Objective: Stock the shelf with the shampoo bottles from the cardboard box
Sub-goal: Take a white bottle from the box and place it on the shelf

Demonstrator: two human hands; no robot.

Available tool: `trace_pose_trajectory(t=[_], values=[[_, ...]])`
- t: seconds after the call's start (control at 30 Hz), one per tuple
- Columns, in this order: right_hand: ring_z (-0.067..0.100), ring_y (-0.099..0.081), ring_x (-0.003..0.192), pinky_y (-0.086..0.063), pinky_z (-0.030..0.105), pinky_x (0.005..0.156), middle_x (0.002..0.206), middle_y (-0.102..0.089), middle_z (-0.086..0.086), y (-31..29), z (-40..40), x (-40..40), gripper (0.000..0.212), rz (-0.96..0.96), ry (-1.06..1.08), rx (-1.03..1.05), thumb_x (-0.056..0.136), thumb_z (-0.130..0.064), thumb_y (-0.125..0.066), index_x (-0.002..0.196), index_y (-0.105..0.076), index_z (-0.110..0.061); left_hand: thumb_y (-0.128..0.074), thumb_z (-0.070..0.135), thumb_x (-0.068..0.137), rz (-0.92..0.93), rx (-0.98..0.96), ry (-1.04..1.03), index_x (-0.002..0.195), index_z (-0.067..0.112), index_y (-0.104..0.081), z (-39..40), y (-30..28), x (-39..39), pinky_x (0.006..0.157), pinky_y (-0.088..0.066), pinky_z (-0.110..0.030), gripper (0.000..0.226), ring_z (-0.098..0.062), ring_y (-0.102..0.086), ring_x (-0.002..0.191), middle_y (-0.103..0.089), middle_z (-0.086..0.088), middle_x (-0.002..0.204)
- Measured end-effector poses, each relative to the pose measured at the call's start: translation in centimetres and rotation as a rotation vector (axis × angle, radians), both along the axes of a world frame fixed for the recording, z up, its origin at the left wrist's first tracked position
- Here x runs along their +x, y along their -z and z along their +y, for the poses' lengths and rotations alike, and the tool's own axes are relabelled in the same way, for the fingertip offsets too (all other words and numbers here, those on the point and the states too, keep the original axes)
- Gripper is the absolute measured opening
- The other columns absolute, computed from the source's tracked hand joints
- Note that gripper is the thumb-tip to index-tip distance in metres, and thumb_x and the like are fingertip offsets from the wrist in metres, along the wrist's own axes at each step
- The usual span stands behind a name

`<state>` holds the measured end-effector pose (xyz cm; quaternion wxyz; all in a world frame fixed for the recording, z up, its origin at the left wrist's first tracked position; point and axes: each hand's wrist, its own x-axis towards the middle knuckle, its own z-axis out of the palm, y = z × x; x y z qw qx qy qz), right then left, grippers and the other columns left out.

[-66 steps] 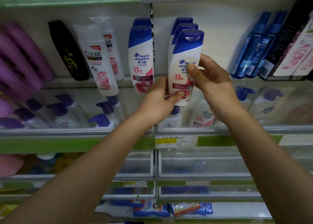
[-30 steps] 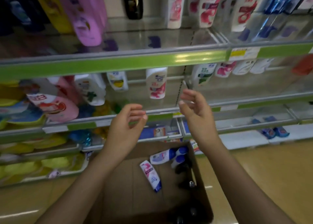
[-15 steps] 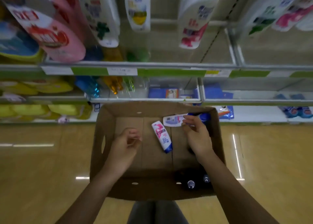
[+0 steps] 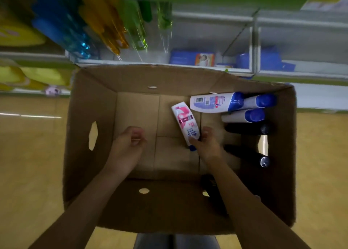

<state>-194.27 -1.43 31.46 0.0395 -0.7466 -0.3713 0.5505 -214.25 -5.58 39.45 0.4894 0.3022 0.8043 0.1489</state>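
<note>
An open cardboard box (image 4: 88, 102) stands on the floor below me. A white shampoo bottle with a pink label and blue cap (image 4: 184, 121) lies on the box floor. My right hand (image 4: 208, 143) grips its cap end, thumb over the bottle's lower part. My left hand (image 4: 128, 145) hovers inside the box to the left, fingers loosely curled and holding nothing. Three more white bottles with blue caps (image 4: 216, 102) lie against the far right wall. Several black bottles (image 4: 246, 128) lie along the right side.
Lower shelves (image 4: 207, 68) run across the top of the view with blue packets, coloured bottles and yellow packs on the left. A tan floor (image 4: 28, 154) surrounds the box. My legs show at the bottom edge.
I left the upper shelf, where both hands had set a bottle, and looked down into the box. My right hand moved from the far white bottle back onto the pink-labelled bottle.
</note>
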Motion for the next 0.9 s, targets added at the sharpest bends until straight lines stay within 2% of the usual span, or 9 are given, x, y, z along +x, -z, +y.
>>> trace_pose_trajectory(t=[0.1,0.23,0.3,0.4,0.5,0.6,0.7,0.8,0.9], values=[[0.029,-0.052,0.12,-0.052,0.047,0.094,0.132,-0.049,0.008,1.9,-0.1,-0.6,0.071,-0.085,-0.079,0.011,0.078,-0.028,-0.078,0.136,-0.039,-0.017,-0.054,0.015,0.094,-0.009,-0.004,0.003,0.118,0.021,-0.056,0.3,1.1,-0.5,0.07,-0.035,-0.012,0.025,-0.005,-0.051,0.1,-0.057,0.008,0.111],[0.031,-0.031,0.134,-0.041,0.047,0.105,0.143,-0.032,0.012,3.5,-0.5,-1.8,0.093,-0.246,-0.254,0.043,0.074,-0.032,-0.082,0.146,-0.023,-0.02,-0.055,0.021,0.093,0.012,0.006,-0.013,0.118,0.024,-0.057,0.2,2.2,-1.0,0.072,-0.037,-0.014,0.025,-0.004,-0.052,0.101,-0.057,0.009,0.113],[0.032,-0.029,0.134,-0.038,0.045,0.104,0.142,-0.029,0.014,3.9,-1.0,-2.3,0.093,-0.334,-0.342,0.077,0.077,-0.03,-0.08,0.146,-0.019,-0.02,-0.055,0.022,0.093,0.005,0.003,-0.014,0.118,0.024,-0.058,0.0,2.3,-1.1,0.072,-0.038,-0.015,0.025,-0.003,-0.052,0.098,-0.058,0.009,0.112],[0.031,-0.032,0.128,-0.04,0.041,0.098,0.136,-0.035,0.015,3.8,-1.3,-2.5,0.076,-0.396,-0.349,0.152,0.08,-0.02,-0.074,0.141,-0.029,-0.014,-0.055,0.019,0.093,-0.021,0.026,-0.006,0.117,0.019,-0.059,-0.3,2.3,-1.2,0.076,-0.04,-0.017,0.024,-0.005,-0.056,0.1,-0.06,0.006,0.111],[0.031,-0.04,0.124,-0.045,0.042,0.096,0.131,-0.043,0.014,3.4,-0.7,-2.3,0.069,-0.357,-0.309,0.107,0.078,-0.021,-0.076,0.136,-0.041,-0.011,-0.055,0.018,0.093,-0.031,0.049,0.012,0.116,0.018,-0.06,-0.7,1.7,-1.5,0.08,-0.041,-0.018,0.023,-0.008,-0.057,0.102,-0.062,0.005,0.109],[0.029,-0.055,0.112,-0.053,0.04,0.088,0.124,-0.056,0.011,1.3,0.3,-2.0,0.065,-0.276,-0.295,0.01,0.071,-0.026,-0.082,0.128,-0.053,-0.012,-0.055,0.018,0.093,-0.054,0.056,0.029,0.112,0.021,-0.06,-0.7,0.4,-2.0,0.083,-0.041,-0.021,0.02,-0.009,-0.057,0.103,-0.062,0.007,0.105],[0.022,-0.062,0.101,-0.053,0.027,0.072,0.119,-0.062,0.008,-1.9,1.1,-1.4,0.059,-0.143,-0.276,-0.094,0.071,-0.019,-0.083,0.123,-0.058,-0.009,-0.056,0.019,0.093,-0.065,0.076,0.03,0.101,0.029,-0.062,-0.3,-1.5,-2.6,0.082,-0.041,-0.02,0.013,-0.01,-0.058,0.103,-0.063,0.007,0.102],[0.022,-0.058,0.113,-0.051,0.031,0.084,0.123,-0.06,0.006,-6.2,1.8,-1.0,0.061,-0.032,-0.292,-0.137,0.071,-0.016,-0.083,0.125,-0.055,-0.01,-0.059,0.019,0.091,-0.088,0.084,0.009,0.088,0.036,-0.062,0.4,-4.1,-3.0,0.093,-0.046,-0.032,0.018,-0.015,-0.06,0.103,-0.065,0.003,0.101],[0.02,-0.058,0.113,-0.05,0.033,0.093,0.12,-0.063,0.002,-11.4,2.6,-1.0,0.061,0.035,-0.362,-0.057,0.068,-0.015,-0.085,0.123,-0.059,-0.013,-0.058,0.016,0.091,-0.197,0.094,-0.113,0.088,0.027,-0.063,1.3,-7.3,-2.7,0.097,-0.048,-0.041,0.012,-0.021,-0.065,0.098,-0.069,-0.005,0.102]])
